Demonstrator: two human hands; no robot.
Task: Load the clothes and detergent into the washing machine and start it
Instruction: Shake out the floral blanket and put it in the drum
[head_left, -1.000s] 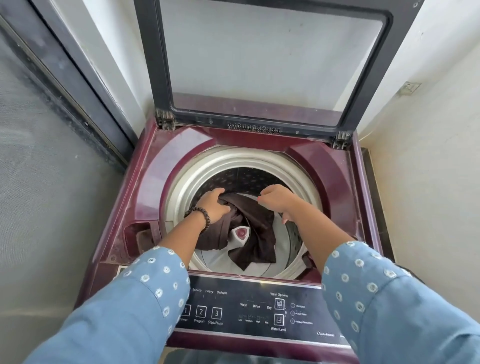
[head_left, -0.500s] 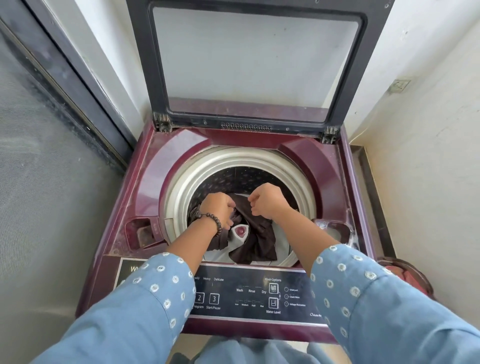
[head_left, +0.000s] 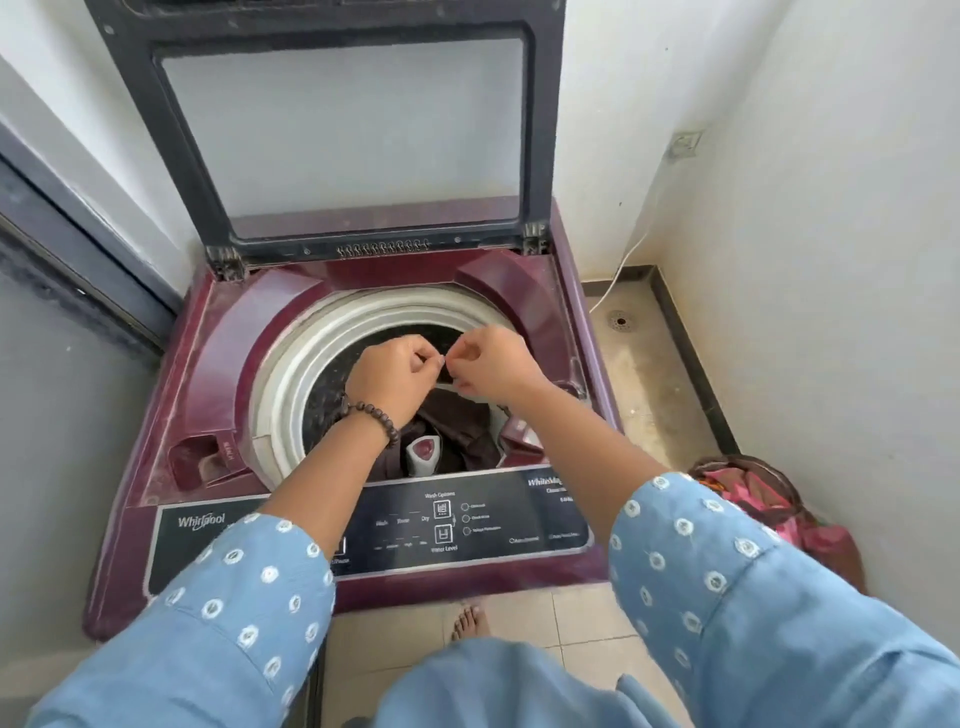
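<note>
From where I watch, the maroon top-loading washing machine (head_left: 208, 332) fills the middle of the view, its dark-framed glass lid (head_left: 340, 130) standing upright at twelve o'clock against the white wall. The pale ring of the drum (head_left: 291, 374) opens just below the lid hinge, and the dark control panel (head_left: 467, 525) runs across the machine's front edge at six o'clock. At about four o'clock from the machine, on the floor by the right wall, sits a basket of clothes (head_left: 753, 493) in pinks and reds — well apart from the drum. Down inside the drum lies a dark brown garment (head_left: 457, 415), draped around the grey agitator cap (head_left: 423, 453) with its maroon centre. Above the drum mouth I see both hands close together, nearly touching. The left hand (head_left: 392, 376), a beaded bracelet (head_left: 375, 421) at its wrist, is curled with fingertips pinched; the right hand (head_left: 493, 366) is curled the same way at its three o'clock. Whether they pinch anything between them I cannot tell — the spot is too small. At the machine's left front corner, near eight o'clock, a small recessed dispenser pocket (head_left: 202, 460) sits open.
</note>
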